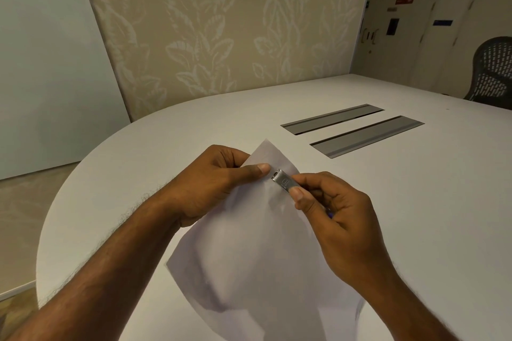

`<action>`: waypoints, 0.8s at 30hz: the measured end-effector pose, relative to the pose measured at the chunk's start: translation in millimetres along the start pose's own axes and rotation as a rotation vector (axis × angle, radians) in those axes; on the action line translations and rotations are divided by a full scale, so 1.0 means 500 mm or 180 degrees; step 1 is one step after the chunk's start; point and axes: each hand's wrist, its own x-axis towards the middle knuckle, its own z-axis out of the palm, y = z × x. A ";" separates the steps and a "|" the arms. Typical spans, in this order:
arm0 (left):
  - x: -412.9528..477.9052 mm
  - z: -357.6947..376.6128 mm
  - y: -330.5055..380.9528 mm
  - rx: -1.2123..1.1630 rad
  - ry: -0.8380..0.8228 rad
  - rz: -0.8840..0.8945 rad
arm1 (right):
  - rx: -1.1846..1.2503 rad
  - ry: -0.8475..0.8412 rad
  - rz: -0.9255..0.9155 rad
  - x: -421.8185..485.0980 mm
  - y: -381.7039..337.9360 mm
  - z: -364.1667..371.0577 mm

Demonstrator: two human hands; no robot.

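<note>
White round-ended table (177, 130) bears two grey flush cable flaps (367, 135)

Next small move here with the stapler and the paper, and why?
Probably squeeze the stapler with the right hand. Its nose sits on the paper near the top corner, and the left hand pinches the paper just beside it, steadying it. Whether the sheet lies inside the mouth is not clear, so check first.

White paper (257, 252), silver stapler (284, 181), white table (415, 202), beige leaf-patterned wall (221, 22), black mesh chair (494, 69).
</note>
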 end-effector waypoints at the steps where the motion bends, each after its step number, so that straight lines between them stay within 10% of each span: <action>1: 0.001 0.000 0.001 -0.0004 0.0011 -0.0032 | -0.0076 -0.0017 -0.0107 0.001 0.000 -0.001; 14: -0.002 0.022 0.012 -0.0120 0.0311 -0.0243 | -0.1140 -0.0178 -0.1206 -0.002 0.002 0.015; 24: -0.001 -0.004 0.005 -0.0280 0.0276 -0.0073 | -0.0301 0.0005 -0.0437 0.000 -0.011 -0.021</action>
